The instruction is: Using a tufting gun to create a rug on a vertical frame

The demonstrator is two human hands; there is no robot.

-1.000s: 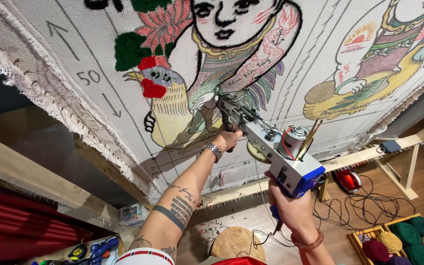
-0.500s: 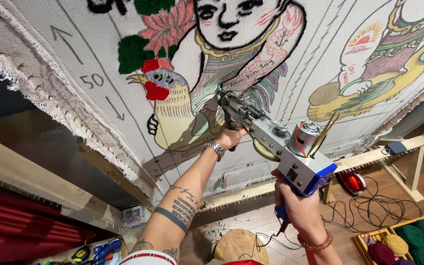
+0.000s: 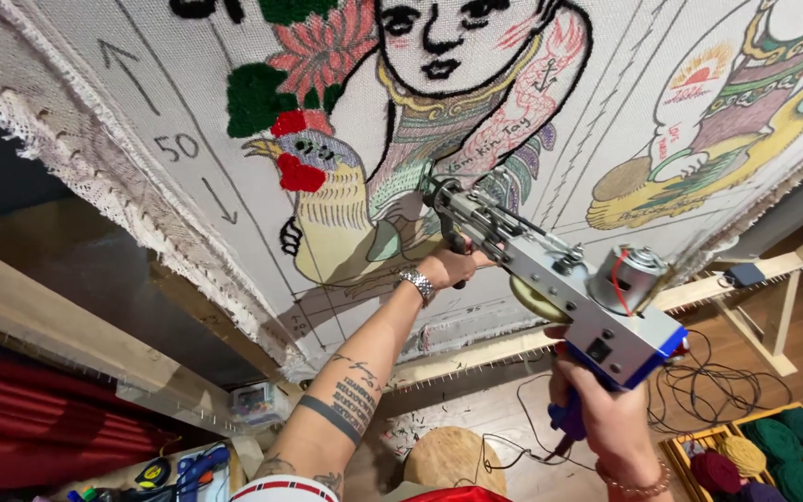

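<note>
The tufting gun [image 3: 559, 279] is a long tool with a grey metal body, a cylindrical silver motor with red wiring on top near its rear, and a blue handle beneath; it is held up at a slant, its needle end touching the stretched tufting cloth [image 3: 606, 112]; the cloth is pale, drawn with black outlines of a figure and a rooster; parts are filled in red, green and yellow yarn, and its frayed edge hangs on the wooden frame.
</note>
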